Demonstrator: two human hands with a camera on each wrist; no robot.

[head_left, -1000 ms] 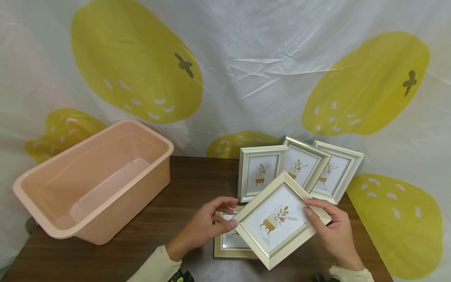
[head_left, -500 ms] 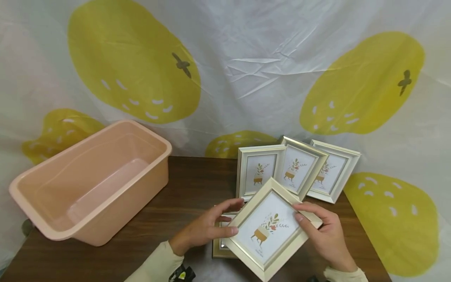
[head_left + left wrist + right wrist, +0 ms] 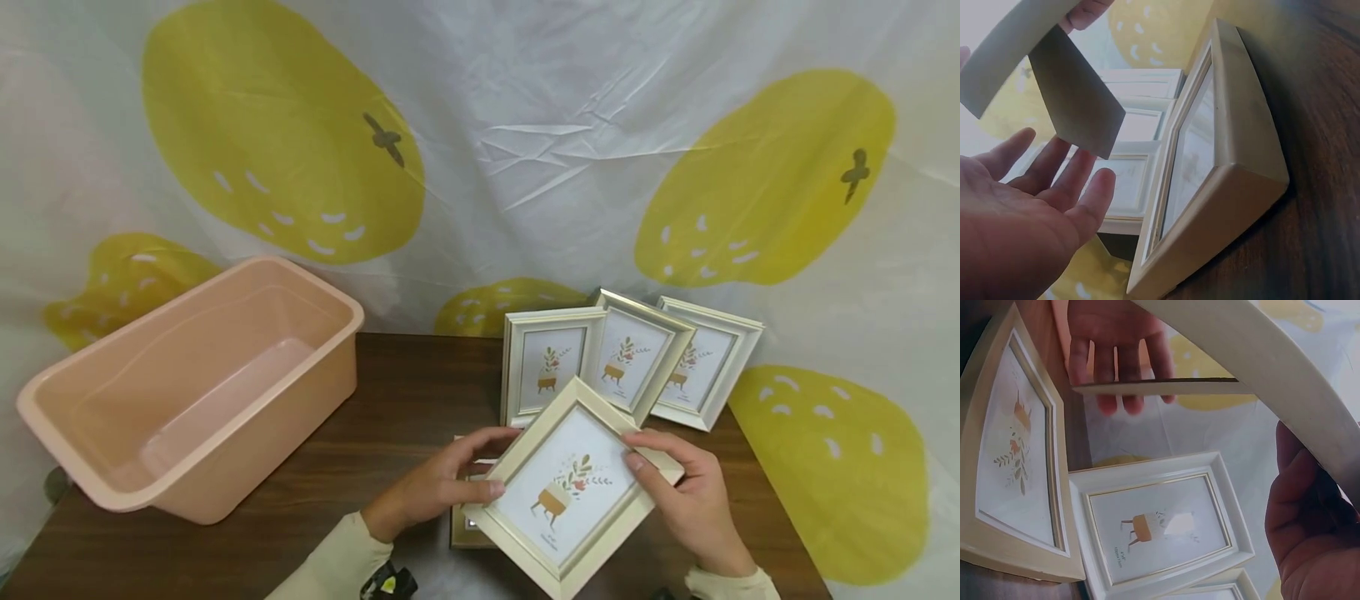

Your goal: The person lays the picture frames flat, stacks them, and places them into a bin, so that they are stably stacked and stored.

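Note:
Both hands hold one cream picture frame [image 3: 570,487], with a plant print, tilted above the table's front. My left hand [image 3: 442,487] pinches its left corner, thumb on the front, while the straight fingers [image 3: 1054,181] reach under the back. My right hand [image 3: 686,492] grips the right edge, with its fingers over the front. The frame's fold-out back stand [image 3: 1075,94] hangs underneath. Another frame [image 3: 468,533] lies flat on the table below it, mostly hidden.
Three more cream frames [image 3: 551,362], [image 3: 637,354], [image 3: 705,362] overlap at the back right of the brown table [image 3: 390,392]. A pink plastic tub [image 3: 187,392] stands empty at the left. A white sheet with yellow fruit shapes [image 3: 277,125] hangs behind.
The held frame has drifted a little left and down toward me, both hands moving with it. The other frames and the tub have stayed put.

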